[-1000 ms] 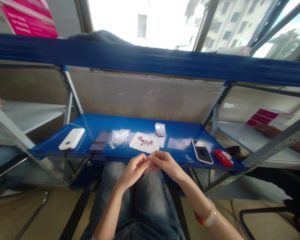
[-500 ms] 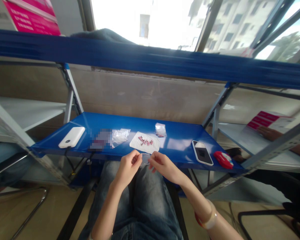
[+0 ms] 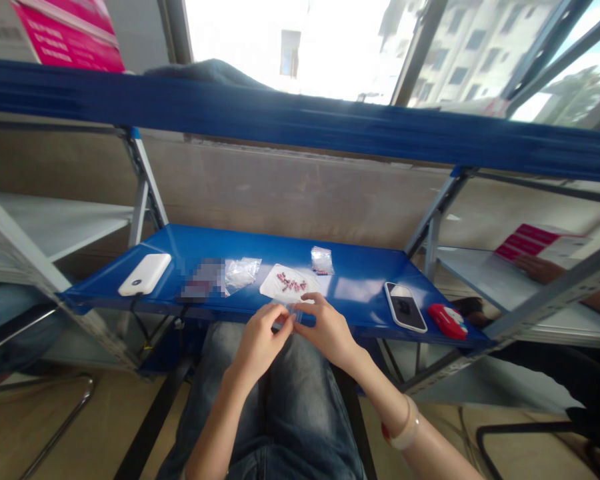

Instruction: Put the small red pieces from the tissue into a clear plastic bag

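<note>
Pinching a small clear bag (image 3: 297,313) between them with closed grips, the left hand (image 3: 263,335) and right hand (image 3: 331,331) lie together at the near edge of the blue desk (image 3: 363,260), beside a white sheet (image 3: 270,284) bearing reddish pieces (image 3: 295,286).

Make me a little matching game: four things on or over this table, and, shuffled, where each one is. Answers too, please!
Things
1. Phone
2. Clear plastic piece
3. Small reddish pieces
4. White device

Places
A. Lying on the white sheet
B. Near the left end of the blue table
C. Beside the red item, near the table's right end
D. Between the left hand and right hand

Pairs: 1-C, 2-D, 3-A, 4-B
</note>
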Tool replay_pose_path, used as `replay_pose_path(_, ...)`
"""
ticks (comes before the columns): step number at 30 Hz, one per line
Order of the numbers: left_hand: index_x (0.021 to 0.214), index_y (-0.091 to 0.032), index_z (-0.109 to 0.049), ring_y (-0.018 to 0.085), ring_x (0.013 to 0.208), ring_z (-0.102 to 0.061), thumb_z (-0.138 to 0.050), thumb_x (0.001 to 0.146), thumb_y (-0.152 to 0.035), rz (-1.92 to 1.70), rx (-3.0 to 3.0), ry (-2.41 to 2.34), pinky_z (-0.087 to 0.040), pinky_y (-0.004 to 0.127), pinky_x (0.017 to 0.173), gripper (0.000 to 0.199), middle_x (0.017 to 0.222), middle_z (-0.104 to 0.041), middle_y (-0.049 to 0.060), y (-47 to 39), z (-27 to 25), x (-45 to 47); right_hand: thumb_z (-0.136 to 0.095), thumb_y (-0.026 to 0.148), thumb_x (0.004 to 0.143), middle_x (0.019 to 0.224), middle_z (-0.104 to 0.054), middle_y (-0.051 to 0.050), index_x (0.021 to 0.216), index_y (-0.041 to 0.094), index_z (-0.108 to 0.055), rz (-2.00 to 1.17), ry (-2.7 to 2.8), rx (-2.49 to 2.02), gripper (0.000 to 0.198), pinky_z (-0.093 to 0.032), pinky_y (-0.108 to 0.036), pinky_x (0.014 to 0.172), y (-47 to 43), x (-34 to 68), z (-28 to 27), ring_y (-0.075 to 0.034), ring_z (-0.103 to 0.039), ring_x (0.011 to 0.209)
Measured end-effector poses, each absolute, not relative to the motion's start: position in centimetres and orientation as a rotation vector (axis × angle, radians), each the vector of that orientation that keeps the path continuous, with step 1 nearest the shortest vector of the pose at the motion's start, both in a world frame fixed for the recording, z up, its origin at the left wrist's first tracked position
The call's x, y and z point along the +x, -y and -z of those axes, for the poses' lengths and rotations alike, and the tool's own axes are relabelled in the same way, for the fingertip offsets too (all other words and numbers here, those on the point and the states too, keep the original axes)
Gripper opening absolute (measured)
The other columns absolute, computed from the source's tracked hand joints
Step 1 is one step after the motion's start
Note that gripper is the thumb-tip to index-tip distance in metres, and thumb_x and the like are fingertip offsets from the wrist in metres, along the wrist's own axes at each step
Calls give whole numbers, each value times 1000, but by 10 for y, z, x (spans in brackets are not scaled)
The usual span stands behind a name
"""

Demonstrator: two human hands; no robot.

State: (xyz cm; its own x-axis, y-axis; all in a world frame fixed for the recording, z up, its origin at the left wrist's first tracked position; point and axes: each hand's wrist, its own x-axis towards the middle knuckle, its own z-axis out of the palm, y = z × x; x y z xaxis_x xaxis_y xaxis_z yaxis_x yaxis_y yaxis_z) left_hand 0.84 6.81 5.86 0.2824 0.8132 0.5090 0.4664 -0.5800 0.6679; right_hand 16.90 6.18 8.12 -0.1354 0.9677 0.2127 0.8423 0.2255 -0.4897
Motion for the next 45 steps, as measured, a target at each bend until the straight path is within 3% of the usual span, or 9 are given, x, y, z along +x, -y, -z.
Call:
replay_pose_path(1,87,-20,-57,18,86,-60,-55,85,-27,-1195,2189,-1131,-46,29,77,8,87,-63,3,-68,-59,6,-69,31,75,125,-53,-5,107,30,-68,-361,2043,-1650,32,-50,-34,79,-63,172,-82,-24,-63,96)
replay_pose_path(5,128,-27,-42,27,121,-48,-75,67,-33,-1083,2245,-1086,-37,40,100,70,132,-52,8,-70,-56,-4,-75,31,68,121,-54,-7,107,30,-69,-463,2108,-1535,39,-48,-37,84,-68,181,-88,-24,-61,98)
replay_pose_path(7,135,-28,-35,28,124,-45,-78,63,-29,-1059,2239,-1130,-33,44,103,83,137,-48,9,-72,-54,-6,-77,29,66,119,-54,-8,104,29,-70,-549,2132,-1450,39,-47,-38,86,-71,182,-90,-25,-60,99)
replay_pose_path(11,123,-28,-50,28,115,-54,-77,63,-27,-1059,2225,-1147,-34,45,102,66,122,-61,6,-75,-50,-3,-67,20,75,108,-60,-7,92,25,-73,-632,2107,-1249,19,-46,-37,88,-76,177,-90,-22,-59,98)
replay_pose_path(14,112,-28,-58,27,108,-59,-77,61,-28,-1099,2195,-1165,-35,46,101,55,113,-66,4,-77,-51,-3,-56,16,81,92,-66,-5,84,23,-74,-690,2075,-1114,19,-47,-35,84,-81,172,-88,-20,-61,89)
replay_pose_path(23,113,-21,-56,25,106,-59,-76,65,-29,-1209,2013,-1172,-46,38,92,52,112,-65,7,-80,-54,-11,-62,22,77,87,-69,-4,88,21,-73,-675,1941,-1151,15,-46,-29,72,-90,163,-83,-17,-60,80)
replay_pose_path(33,109,-20,-56,22,99,-62,-73,69,-38,-1305,1926,-1152,-49,34,87,47,107,-65,6,-83,-51,-13,-65,31,76,95,-68,-4,93,21,-71,-688,1920,-1166,21,-46,-29,71,-96,155,-86,-17,-60,82)
replay_pose_path(39,107,-20,-58,23,99,-62,-71,69,-45,-1444,1878,-1335,-47,36,90,47,105,-66,7,-93,-42,-32,-55,22,82,118,-62,-11,109,20,-65,-370,1968,-1315,29,-41,-40,96,-115,163,-48,-25,-54,114)
replay_pose_path(45,105,-21,-60,23,97,-64,-68,72,-46,-1521,1780,-1444,-48,36,89,43,102,-68,6,-100,-36,-43,-51,24,87,127,-57,-12,120,20,-60,-274,2198,-1505,34,-39,-44,96,-117,181,-6,-27,-52,119)
